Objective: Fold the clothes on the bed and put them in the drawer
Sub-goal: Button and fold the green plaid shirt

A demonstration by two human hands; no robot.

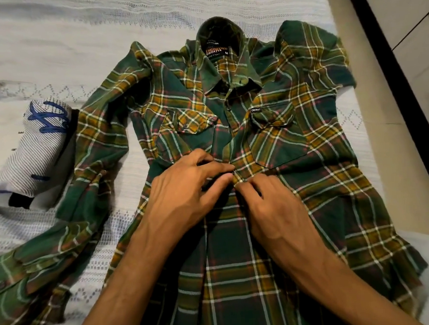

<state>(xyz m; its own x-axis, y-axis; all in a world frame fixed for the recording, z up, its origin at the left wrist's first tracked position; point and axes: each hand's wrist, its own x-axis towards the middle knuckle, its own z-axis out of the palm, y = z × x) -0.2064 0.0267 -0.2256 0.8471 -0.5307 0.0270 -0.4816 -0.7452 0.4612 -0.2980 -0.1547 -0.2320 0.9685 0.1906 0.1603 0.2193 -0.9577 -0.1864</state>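
Fingers of our left hand (184, 187) and right hand (267, 204) curl and pinch the front placket of the green plaid shirt (311, 181), which lies face up and spread flat on the white bedspread (73, 45), beside a striped folded garment (37, 146).

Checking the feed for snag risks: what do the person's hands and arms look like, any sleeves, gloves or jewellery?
Both the left hand and right hand are bare: no gloves, rings, watch or bracelets show. The forearms are uncovered right down to the frame's lower edge, so no sleeve or cuff is visible. Nails look short.
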